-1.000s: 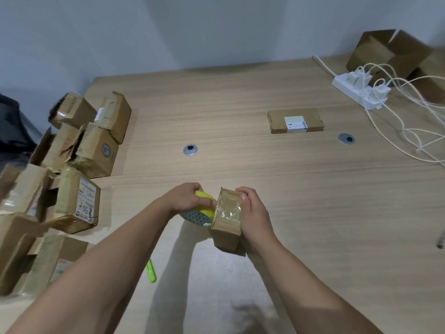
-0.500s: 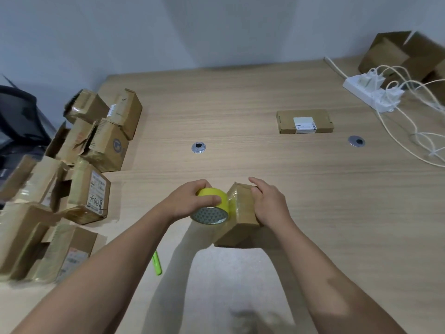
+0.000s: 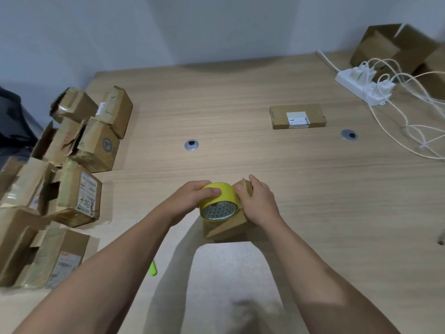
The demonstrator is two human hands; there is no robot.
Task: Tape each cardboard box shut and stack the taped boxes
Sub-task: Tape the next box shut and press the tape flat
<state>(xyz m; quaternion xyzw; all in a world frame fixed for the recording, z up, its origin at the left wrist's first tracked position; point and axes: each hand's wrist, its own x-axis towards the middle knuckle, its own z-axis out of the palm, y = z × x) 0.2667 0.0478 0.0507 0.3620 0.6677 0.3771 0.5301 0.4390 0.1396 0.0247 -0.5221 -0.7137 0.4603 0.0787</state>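
Note:
A small cardboard box [image 3: 225,226] sits tilted on the wooden table [image 3: 313,213] in front of me. My right hand [image 3: 258,202] grips the box over its top right side, thumb against the tape. My left hand [image 3: 192,198] holds a yellow tape roll [image 3: 218,201] on top of the box's left part. A flat closed box with a white label [image 3: 298,116] lies further back on the right. Several worn cardboard boxes [image 3: 79,189] are heaped at the left edge.
A white power strip [image 3: 363,86] with plugs and loose white cables [image 3: 409,131] lies at the back right, beside open cartons [image 3: 397,48]. Two metal grommets [image 3: 191,145] [image 3: 348,135] are set into the table. A green marker [image 3: 152,271] lies under my left forearm.
The box has tipped from standing on edge to lying lower under my right hand. My left hand has brought the tape roll up onto the box's top.

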